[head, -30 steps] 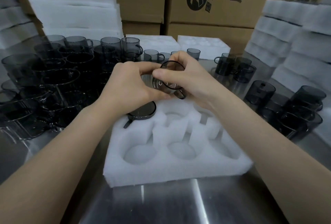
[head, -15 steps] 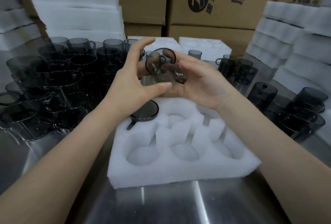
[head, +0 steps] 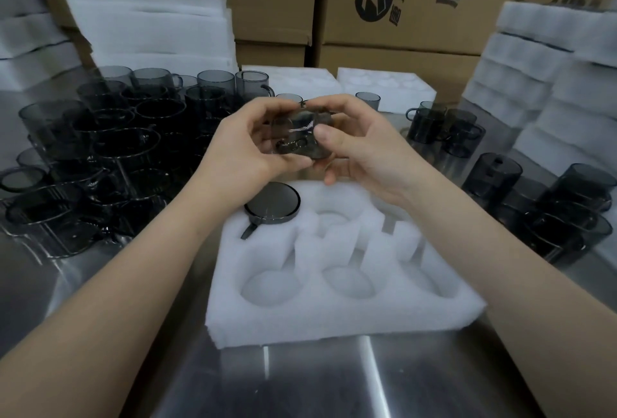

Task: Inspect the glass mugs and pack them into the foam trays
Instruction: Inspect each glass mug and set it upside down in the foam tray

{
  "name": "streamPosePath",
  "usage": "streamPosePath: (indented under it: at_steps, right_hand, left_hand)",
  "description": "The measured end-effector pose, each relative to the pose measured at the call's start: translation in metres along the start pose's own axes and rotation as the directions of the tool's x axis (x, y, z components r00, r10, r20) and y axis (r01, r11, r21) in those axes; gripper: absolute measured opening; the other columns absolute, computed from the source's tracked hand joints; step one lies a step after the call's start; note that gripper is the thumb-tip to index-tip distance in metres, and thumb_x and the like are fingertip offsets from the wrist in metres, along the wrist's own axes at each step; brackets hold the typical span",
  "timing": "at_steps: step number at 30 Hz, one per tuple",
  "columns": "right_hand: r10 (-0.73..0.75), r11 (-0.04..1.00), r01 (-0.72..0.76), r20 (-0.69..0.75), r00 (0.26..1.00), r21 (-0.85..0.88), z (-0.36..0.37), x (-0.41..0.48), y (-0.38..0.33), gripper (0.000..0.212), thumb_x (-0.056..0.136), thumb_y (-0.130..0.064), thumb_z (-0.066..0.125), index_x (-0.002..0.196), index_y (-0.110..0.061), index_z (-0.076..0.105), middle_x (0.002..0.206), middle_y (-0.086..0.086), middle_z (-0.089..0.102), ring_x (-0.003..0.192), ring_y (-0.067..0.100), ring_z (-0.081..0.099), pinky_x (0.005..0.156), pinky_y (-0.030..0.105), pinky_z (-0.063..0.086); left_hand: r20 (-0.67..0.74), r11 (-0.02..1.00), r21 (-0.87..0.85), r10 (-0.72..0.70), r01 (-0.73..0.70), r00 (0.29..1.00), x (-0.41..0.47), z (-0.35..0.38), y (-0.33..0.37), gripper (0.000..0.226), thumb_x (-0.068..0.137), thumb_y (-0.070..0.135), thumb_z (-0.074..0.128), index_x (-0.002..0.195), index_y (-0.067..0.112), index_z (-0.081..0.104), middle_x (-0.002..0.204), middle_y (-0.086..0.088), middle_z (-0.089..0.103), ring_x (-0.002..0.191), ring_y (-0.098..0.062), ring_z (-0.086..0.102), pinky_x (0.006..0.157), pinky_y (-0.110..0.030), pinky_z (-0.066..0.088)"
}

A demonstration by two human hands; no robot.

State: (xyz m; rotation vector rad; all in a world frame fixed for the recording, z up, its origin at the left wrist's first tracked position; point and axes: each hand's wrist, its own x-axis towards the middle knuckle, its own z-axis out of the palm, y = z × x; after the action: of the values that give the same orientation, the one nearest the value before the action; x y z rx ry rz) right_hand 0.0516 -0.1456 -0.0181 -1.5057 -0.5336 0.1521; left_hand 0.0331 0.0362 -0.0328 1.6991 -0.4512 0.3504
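The glass mug (head: pixel 297 137), rim-on to the camera half a second ago, now shows its handle side above the foam tray (head: pixel 334 317), with the left hand (head: pixel 247 147) and right hand (head: pixel 364 153) both keeping a closed grip round it, so inspection likely continues before packing.

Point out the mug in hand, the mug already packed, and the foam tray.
held mug (head: pixel 294 132), head view, on its glass side wall.
packed mug (head: pixel 272 200), head view, on its round top face.
foam tray (head: pixel 334 322), head view, on its bare front edge.
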Motion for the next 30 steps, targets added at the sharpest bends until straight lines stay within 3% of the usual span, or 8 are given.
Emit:
streamPosePath:
  at_steps: [3, 7, 12, 16, 19, 23, 26, 30]
  right_hand:
    - [-0.008, 0.999, 0.005, -0.091, 0.996, -0.039, 0.002, 0.001, 0.0, 0.023, 0.076, -0.023, 0.076, 0.093, -0.019, 0.061, 0.084, 0.006, 0.065, 0.048, 0.024, 0.057, 0.04, 0.025, 0.046]
    - [-0.007, 1.0, 0.007, -0.157, 0.988, -0.001, 0.002, 0.001, -0.001, 0.016, 0.092, -0.025, 0.064, 0.081, -0.016, 0.056, 0.073, 0.008, 0.063, 0.038, 0.023, 0.055, 0.032, 0.02, 0.04]
    - [0.072, 0.963, -0.057, -0.047, 0.996, 0.265, -0.001, 0.002, -0.005, 0.019, 0.101, -0.014, 0.044, 0.107, -0.012, 0.062, 0.072, 0.007, 0.067, 0.042, 0.014, 0.058, 0.036, 0.019, 0.046]
    - [0.059, 0.886, -0.115, 0.137, 0.989, 0.449, -0.005, 0.001, -0.005, 0.043, 0.087, -0.002, 0.052, 0.129, -0.011, 0.054, 0.088, 0.007, 0.069, 0.06, 0.01, 0.067, 0.057, 0.018, 0.056]
    - [0.036, 0.932, -0.077, 0.119, 0.992, 0.354, -0.003, 0.001, -0.002, 0.045, 0.08, 0.001, 0.064, 0.123, -0.01, 0.055, 0.092, 0.006, 0.066, 0.058, 0.012, 0.064, 0.053, 0.02, 0.054]
    - [0.018, 0.995, -0.009, -0.086, 0.996, 0.102, 0.004, 0.001, 0.002, 0.033, 0.072, -0.015, 0.077, 0.098, -0.016, 0.056, 0.077, -0.001, 0.067, 0.04, 0.013, 0.052, 0.034, 0.019, 0.038]
    - [-0.056, 0.995, 0.039, -0.185, 0.981, -0.095, 0.006, 0.0, 0.002, 0.027, 0.078, -0.027, 0.076, 0.087, -0.018, 0.053, 0.066, -0.006, 0.064, 0.033, 0.013, 0.047, 0.03, 0.017, 0.03]
    - [-0.094, 0.99, 0.063, -0.256, 0.962, -0.126, 0.006, 0.001, 0.003, 0.024, 0.098, -0.025, 0.057, 0.078, -0.015, 0.047, 0.06, 0.004, 0.059, 0.031, 0.017, 0.048, 0.029, 0.019, 0.028]
  left_hand:
    - [0.045, 0.999, 0.022, 0.033, -0.034, 0.998, 0.0, 0.001, 0.0, 0.06, 0.066, -0.01, 0.081, 0.113, 0.022, 0.063, 0.112, 0.002, 0.067, 0.104, -0.005, 0.065, 0.086, -0.017, 0.05]
    - [0.076, 0.999, 0.01, 0.047, -0.048, 0.996, 0.0, 0.002, -0.001, 0.059, 0.064, -0.01, 0.081, 0.114, 0.018, 0.063, 0.112, 0.002, 0.067, 0.105, -0.004, 0.064, 0.087, -0.016, 0.049]
    - [0.036, 0.998, -0.046, 0.053, -0.052, 0.998, 0.0, 0.002, 0.002, 0.052, 0.07, -0.011, 0.076, 0.114, 0.013, 0.059, 0.106, 0.006, 0.065, 0.097, 0.004, 0.065, 0.084, -0.013, 0.049]
    - [-0.019, 0.998, -0.063, 0.029, -0.03, 0.999, -0.001, 0.0, 0.003, 0.042, 0.08, -0.003, 0.071, 0.117, 0.01, 0.058, 0.106, 0.007, 0.066, 0.091, 0.004, 0.067, 0.081, -0.013, 0.05]
    - [-0.02, 0.999, -0.028, 0.021, -0.022, 1.0, -0.001, 0.002, 0.003, 0.041, 0.08, -0.005, 0.071, 0.116, 0.009, 0.059, 0.103, 0.008, 0.066, 0.087, 0.007, 0.066, 0.078, -0.009, 0.049]
    - [0.024, 0.998, 0.063, 0.028, -0.03, 0.999, -0.001, 0.004, 0.001, 0.048, 0.07, -0.004, 0.08, 0.106, 0.023, 0.063, 0.102, 0.008, 0.068, 0.092, 0.003, 0.067, 0.081, -0.013, 0.05]
    - [0.067, 0.991, 0.126, 0.037, -0.045, 0.997, 0.0, 0.003, -0.001, 0.052, 0.065, 0.001, 0.085, 0.103, 0.028, 0.063, 0.103, 0.009, 0.069, 0.098, -0.001, 0.066, 0.085, -0.014, 0.049]
    - [0.08, 0.985, 0.166, 0.042, -0.055, 0.996, 0.0, 0.004, -0.002, 0.049, 0.067, 0.008, 0.086, 0.105, 0.029, 0.062, 0.104, 0.014, 0.068, 0.103, 0.004, 0.063, 0.09, -0.014, 0.047]
